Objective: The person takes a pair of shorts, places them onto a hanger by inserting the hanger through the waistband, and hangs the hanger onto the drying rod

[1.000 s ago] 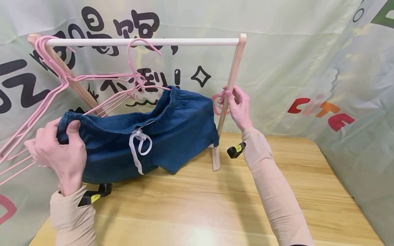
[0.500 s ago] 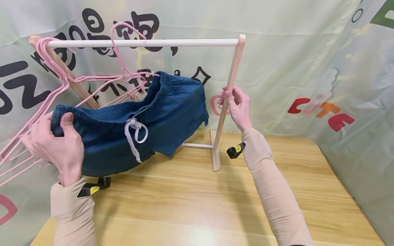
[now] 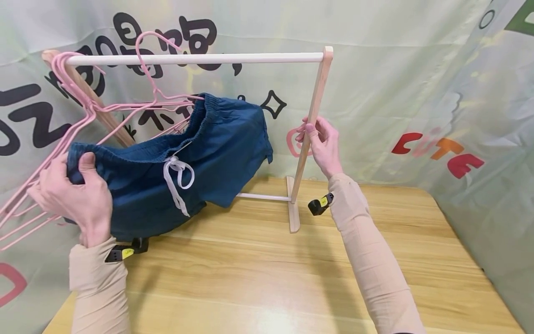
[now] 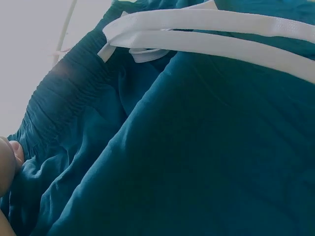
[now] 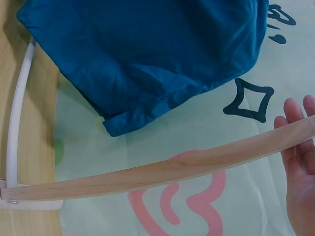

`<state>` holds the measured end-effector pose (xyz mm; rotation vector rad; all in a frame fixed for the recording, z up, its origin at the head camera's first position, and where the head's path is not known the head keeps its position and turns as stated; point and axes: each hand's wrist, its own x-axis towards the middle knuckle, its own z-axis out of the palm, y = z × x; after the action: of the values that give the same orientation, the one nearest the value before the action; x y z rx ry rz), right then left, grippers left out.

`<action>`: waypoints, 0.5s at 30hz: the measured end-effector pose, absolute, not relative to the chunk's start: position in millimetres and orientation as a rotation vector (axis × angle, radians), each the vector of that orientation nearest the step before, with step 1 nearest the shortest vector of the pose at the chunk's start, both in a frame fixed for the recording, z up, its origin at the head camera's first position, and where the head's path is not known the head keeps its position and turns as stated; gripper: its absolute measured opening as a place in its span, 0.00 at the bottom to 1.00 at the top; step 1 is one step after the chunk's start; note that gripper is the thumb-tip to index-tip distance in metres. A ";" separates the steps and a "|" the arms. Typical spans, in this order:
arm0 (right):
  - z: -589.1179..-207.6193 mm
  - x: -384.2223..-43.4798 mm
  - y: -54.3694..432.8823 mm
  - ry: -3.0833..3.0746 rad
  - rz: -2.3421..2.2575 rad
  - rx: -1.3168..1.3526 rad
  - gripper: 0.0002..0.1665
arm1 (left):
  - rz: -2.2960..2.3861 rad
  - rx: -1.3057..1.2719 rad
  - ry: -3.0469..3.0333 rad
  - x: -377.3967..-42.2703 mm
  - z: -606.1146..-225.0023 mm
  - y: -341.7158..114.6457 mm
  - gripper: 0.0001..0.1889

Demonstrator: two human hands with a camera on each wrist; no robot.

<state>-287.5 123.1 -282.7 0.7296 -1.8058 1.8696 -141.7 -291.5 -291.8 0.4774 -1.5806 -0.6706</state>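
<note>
My left hand [image 3: 81, 197] grips one end of the elastic waistband of dark blue shorts [image 3: 225, 144], thumb on the outside. A white drawstring [image 3: 173, 163] hangs from the front. Inside the waistband sits a pink hanger [image 3: 155, 88]; its hook arches above the white rail [image 3: 254, 58] of a rack, with the neck crossing in front of the rail and the tip just over it. My right hand [image 3: 324, 144] holds the rack's right wooden post [image 3: 319, 88], thumb in front and fingers behind. In the right wrist view those fingers [image 5: 294, 110] show past the post's edge.
Several more pink hangers [image 3: 85, 99] hang bunched at the rail's left end. The rack's foot [image 3: 294, 220] and lower white bar [image 3: 264, 197] stand on the wooden table [image 3: 250, 278]. A printed curtain [image 3: 396, 83] encloses the back and sides.
My left hand has moved slightly up and left with the shorts. The hanger's hook has risen over the rail and shifted left along it. My right hand stays on the post.
</note>
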 end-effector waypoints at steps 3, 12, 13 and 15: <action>-283.1 -288.1 123.6 -1.808 1.869 0.727 0.07 | -0.671 0.482 -1.577 -143.1 -294.3 -292.8 0.33; -285.2 -291.5 124.1 -1.820 1.832 0.738 0.07 | -0.661 0.464 -1.552 -146.8 -301.7 -297.4 0.35; -285.3 -291.8 124.2 -1.819 1.830 0.740 0.07 | -0.661 0.466 -1.551 -147.1 -302.1 -297.4 0.35; -284.8 -291.3 124.1 -1.814 1.837 0.745 0.07 | -0.663 0.468 -1.547 -147.6 -302.6 -296.8 0.35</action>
<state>-291.3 124.1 -284.8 0.7454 -1.8138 1.8365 -147.6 -296.8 -302.6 0.4682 -1.5470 -0.6634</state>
